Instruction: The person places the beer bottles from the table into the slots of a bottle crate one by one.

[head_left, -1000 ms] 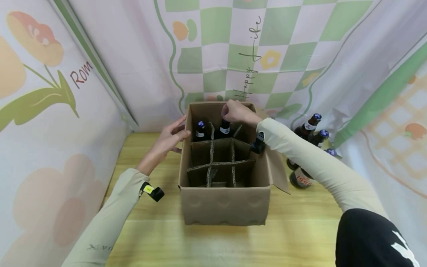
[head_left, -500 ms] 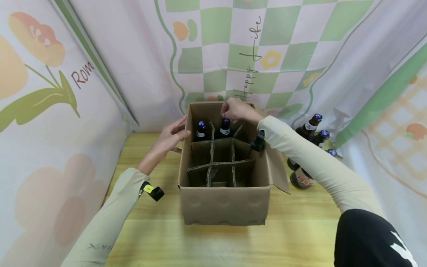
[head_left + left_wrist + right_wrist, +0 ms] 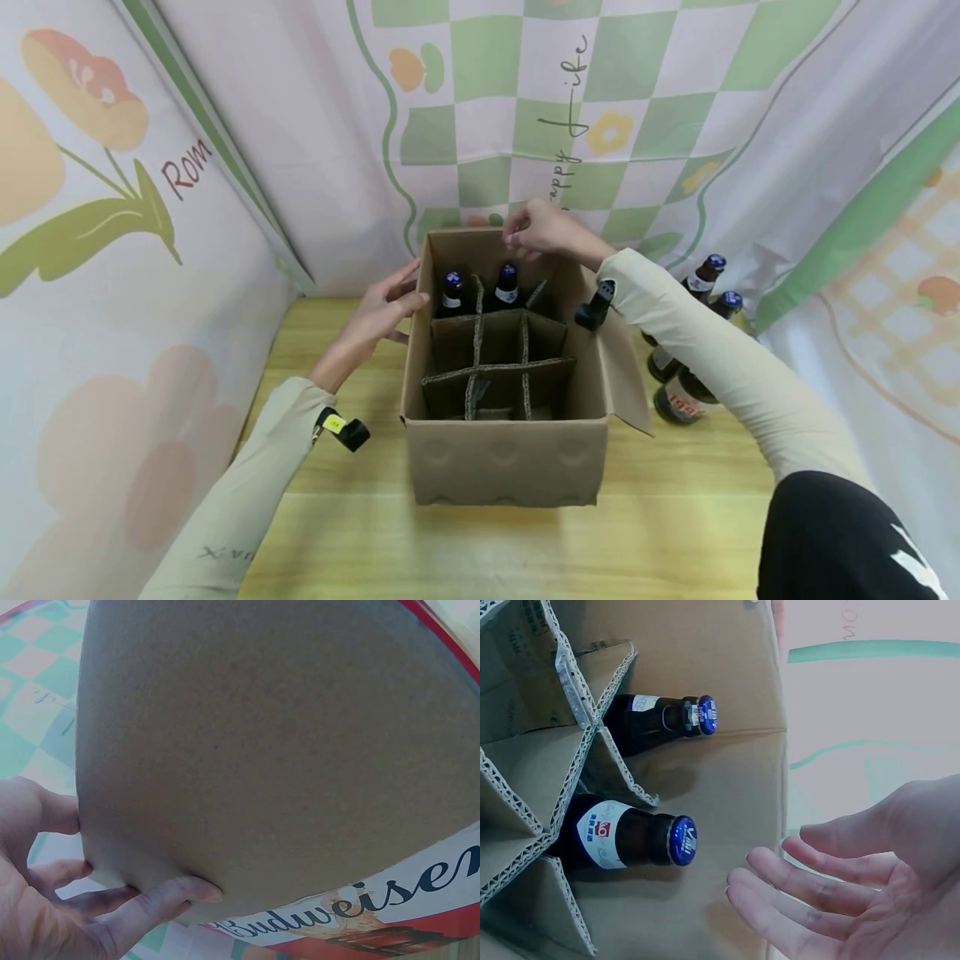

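A cardboard box [image 3: 506, 462] with corrugated dividers [image 3: 498, 367] stands on the table. Two dark beer bottles with blue caps sit upright in its far row: one [image 3: 452, 293] in the left compartment, the other [image 3: 507, 287] in the middle. My left hand [image 3: 371, 312] holds the box's left side near the far corner, its thumb at the rim; in the left wrist view the fingers [image 3: 97, 900] meet the brown board. Over the far rim hovers my right hand [image 3: 551, 229], fingers loosely bent around nothing, apart from the middle bottle [image 3: 641, 836] in the right wrist view.
Several more beer bottles [image 3: 686, 396] stand on the wooden table [image 3: 660, 508] right of the box, partly hidden by my right sleeve [image 3: 697, 350]. A box flap [image 3: 628, 383] sticks out on the right. A patterned curtain [image 3: 480, 100] hangs close behind the box.
My right hand has let go of the middle bottle's cap and risen up and back, its fingers loosening. The bottle stays in its compartment. My left hand has not moved.
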`<state>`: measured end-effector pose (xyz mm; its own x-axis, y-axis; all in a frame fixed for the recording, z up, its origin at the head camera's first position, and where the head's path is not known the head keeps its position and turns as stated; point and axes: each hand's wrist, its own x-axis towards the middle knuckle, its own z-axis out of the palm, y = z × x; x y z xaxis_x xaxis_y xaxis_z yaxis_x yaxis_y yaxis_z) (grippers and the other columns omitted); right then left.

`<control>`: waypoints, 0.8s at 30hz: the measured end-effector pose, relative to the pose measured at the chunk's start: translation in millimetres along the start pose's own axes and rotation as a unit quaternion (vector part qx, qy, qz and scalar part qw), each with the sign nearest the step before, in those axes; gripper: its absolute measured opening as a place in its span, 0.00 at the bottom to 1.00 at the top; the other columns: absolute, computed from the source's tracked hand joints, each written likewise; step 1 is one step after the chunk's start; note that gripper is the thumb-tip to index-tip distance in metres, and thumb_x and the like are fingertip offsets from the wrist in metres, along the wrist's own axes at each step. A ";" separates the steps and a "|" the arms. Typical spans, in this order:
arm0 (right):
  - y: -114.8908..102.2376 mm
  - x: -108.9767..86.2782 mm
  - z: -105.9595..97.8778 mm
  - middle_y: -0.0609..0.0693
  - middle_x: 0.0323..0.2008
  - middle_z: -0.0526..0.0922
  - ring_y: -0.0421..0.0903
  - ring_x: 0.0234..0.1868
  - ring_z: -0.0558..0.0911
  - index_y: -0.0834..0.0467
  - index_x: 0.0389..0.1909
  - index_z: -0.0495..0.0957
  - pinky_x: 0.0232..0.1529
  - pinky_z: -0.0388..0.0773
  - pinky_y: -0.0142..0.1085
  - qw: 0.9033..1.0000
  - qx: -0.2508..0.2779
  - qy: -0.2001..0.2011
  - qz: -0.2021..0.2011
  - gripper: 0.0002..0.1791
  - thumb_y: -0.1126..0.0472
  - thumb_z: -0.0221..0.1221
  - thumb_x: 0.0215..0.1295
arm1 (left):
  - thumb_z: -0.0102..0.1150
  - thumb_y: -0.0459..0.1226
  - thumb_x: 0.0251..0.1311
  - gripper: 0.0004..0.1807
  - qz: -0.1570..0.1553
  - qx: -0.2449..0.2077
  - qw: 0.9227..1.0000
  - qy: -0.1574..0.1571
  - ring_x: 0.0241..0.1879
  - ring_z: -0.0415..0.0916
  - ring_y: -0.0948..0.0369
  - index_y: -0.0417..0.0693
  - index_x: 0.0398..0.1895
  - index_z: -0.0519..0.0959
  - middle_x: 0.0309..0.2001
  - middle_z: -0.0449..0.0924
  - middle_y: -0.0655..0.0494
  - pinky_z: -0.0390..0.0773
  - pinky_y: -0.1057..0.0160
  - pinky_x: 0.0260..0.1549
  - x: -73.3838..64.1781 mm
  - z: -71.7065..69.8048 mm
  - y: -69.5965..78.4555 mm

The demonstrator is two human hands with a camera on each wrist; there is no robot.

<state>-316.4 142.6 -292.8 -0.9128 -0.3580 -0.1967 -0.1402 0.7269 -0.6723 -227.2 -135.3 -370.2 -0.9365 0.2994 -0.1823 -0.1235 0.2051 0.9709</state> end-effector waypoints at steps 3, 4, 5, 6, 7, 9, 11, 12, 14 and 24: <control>3.1 -5.8 -6.5 0.70 0.52 0.85 0.60 0.47 0.88 0.73 0.55 0.80 0.43 0.90 0.39 1.000 -0.009 0.010 -0.009 0.13 0.71 0.55 0.76 | 0.55 0.40 0.75 0.40 -0.001 0.005 1.000 0.000 0.72 0.67 0.40 0.67 0.85 0.52 0.82 0.56 0.43 0.90 0.53 0.39 1.4 2.2 1.2; 4.3 -8.7 -9.2 0.70 0.53 0.85 0.61 0.49 0.87 0.73 0.55 0.80 0.43 0.90 0.39 1.000 -0.011 0.013 -0.011 0.13 0.70 0.56 0.76 | 0.55 0.40 0.75 0.40 -0.001 0.007 1.000 -0.001 0.72 0.67 0.40 0.68 0.85 0.52 0.82 0.56 0.43 0.90 0.52 0.40 2.2 3.6 1.7; 5.7 -11.3 -11.8 0.70 0.53 0.85 0.62 0.50 0.87 0.73 0.55 0.80 0.43 0.90 0.39 1.000 -0.014 0.015 -0.013 0.13 0.70 0.56 0.76 | 0.56 0.40 0.75 0.40 -0.003 0.009 1.000 -0.002 0.73 0.67 0.40 0.69 0.85 0.53 0.82 0.56 0.44 0.90 0.52 0.40 2.9 4.8 1.9; 6.4 -13.7 -13.9 0.70 0.54 0.85 0.63 0.51 0.86 0.73 0.55 0.80 0.43 0.90 0.38 1.000 -0.015 0.016 -0.015 0.13 0.69 0.57 0.76 | 0.56 0.40 0.75 0.40 -0.003 0.010 1.000 -0.002 0.73 0.66 0.40 0.69 0.85 0.53 0.82 0.56 0.44 0.90 0.52 0.40 3.3 5.8 2.1; 7.5 -15.4 -15.3 0.70 0.54 0.85 0.63 0.52 0.86 0.73 0.55 0.80 0.42 0.90 0.38 1.000 -0.017 0.017 -0.016 0.13 0.69 0.57 0.76 | 0.56 0.40 0.74 0.40 -0.003 0.013 1.000 -0.002 0.73 0.66 0.40 0.69 0.85 0.53 0.82 0.56 0.44 0.90 0.52 0.40 3.6 6.5 2.0; 8.2 -18.5 -17.4 0.70 0.55 0.84 0.65 0.53 0.85 0.72 0.56 0.80 0.42 0.90 0.37 1.000 -0.016 0.015 -0.016 0.14 0.68 0.57 0.76 | 0.56 0.40 0.74 0.40 -0.003 0.013 1.000 0.000 0.73 0.66 0.40 0.69 0.84 0.54 0.82 0.56 0.44 0.90 0.51 0.41 3.4 6.4 1.9; 8.3 -19.8 -18.0 0.70 0.56 0.84 0.65 0.53 0.85 0.72 0.56 0.80 0.41 0.90 0.36 1.000 -0.014 0.013 -0.018 0.14 0.68 0.57 0.76 | 0.56 0.40 0.74 0.40 -0.004 0.011 1.000 0.004 0.73 0.67 0.40 0.69 0.84 0.54 0.82 0.57 0.44 0.90 0.51 0.41 2.2 4.0 1.8; 8.8 -20.3 -18.2 0.71 0.56 0.84 0.65 0.53 0.85 0.72 0.56 0.79 0.41 0.89 0.35 1.000 -0.012 0.013 -0.017 0.14 0.68 0.57 0.77 | 0.56 0.40 0.74 0.40 -0.003 0.010 1.000 0.005 0.73 0.67 0.40 0.69 0.85 0.54 0.82 0.57 0.44 0.90 0.51 0.41 1.8 2.6 1.7; 11.4 -22.1 -19.6 0.71 0.55 0.84 0.62 0.51 0.86 0.72 0.57 0.79 0.42 0.89 0.36 1.000 -0.010 0.014 -0.017 0.14 0.68 0.57 0.77 | 0.56 0.40 0.74 0.40 -0.003 0.007 1.000 0.005 0.73 0.66 0.40 0.68 0.85 0.53 0.82 0.57 0.44 0.90 0.52 0.40 1.6 0.2 1.8; 35.7 -47.5 -31.2 0.69 0.46 0.87 0.43 0.33 0.85 0.73 0.53 0.81 0.37 0.87 0.31 0.998 -0.008 0.052 -0.042 0.13 0.68 0.60 0.74 | 0.55 0.40 0.74 0.40 -0.008 0.004 1.000 0.002 0.73 0.67 0.41 0.69 0.85 0.53 0.82 0.56 0.44 0.89 0.53 0.39 -0.4 -0.6 -0.3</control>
<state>-290.0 203.9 -285.2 -0.9324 -0.3555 -0.0646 -0.2230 0.7070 -0.6712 -227.0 -136.0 -370.3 -0.9359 0.2923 -0.1964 -0.1352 0.2167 0.9668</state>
